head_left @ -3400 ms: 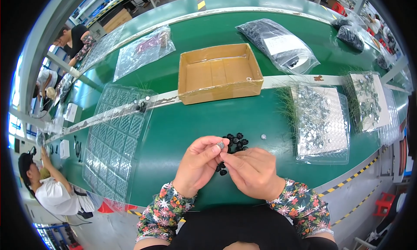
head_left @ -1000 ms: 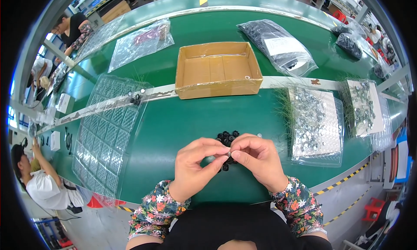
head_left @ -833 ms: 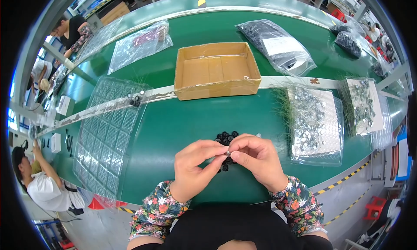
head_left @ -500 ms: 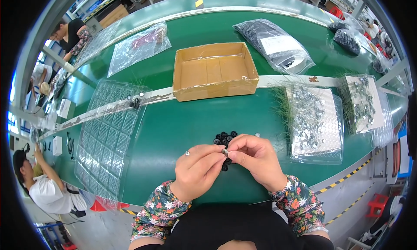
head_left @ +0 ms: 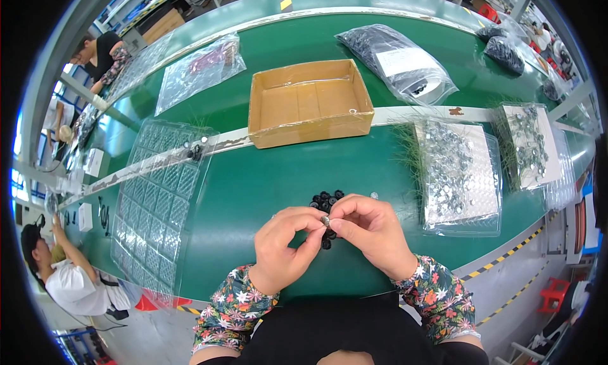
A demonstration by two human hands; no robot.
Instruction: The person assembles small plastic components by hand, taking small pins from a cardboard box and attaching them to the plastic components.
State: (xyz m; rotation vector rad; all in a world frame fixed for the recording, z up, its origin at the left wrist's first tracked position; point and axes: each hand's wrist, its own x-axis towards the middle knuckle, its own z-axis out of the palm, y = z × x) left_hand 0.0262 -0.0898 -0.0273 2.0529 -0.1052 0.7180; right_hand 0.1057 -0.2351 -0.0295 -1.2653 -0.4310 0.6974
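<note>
My left hand (head_left: 278,246) and my right hand (head_left: 375,233) meet above the green table, fingertips pinched on one small round silvery metal part (head_left: 325,221). Both hands are closed on it, and the fingers hide most of its shape. The left thumb and forefinger form a ring with a gap behind the tips. Just beyond and under the fingertips lies a loose pile of small round black knob-like parts (head_left: 325,199). One small shiny piece (head_left: 373,196) rests on the table behind my right hand.
An open cardboard box (head_left: 309,105) stands beyond my hands. Left lies a clear compartment tray (head_left: 155,206) with a few small parts at its far corner. Right are two panels (head_left: 451,175) covered with silvery pieces. Bagged black parts (head_left: 396,64) lie farther back. Co-workers sit at left.
My left fingers have bowed outward, opening a wider gap behind the pinch. The silvery part stays between both hands' fingertips. The whole view has shifted slightly.
</note>
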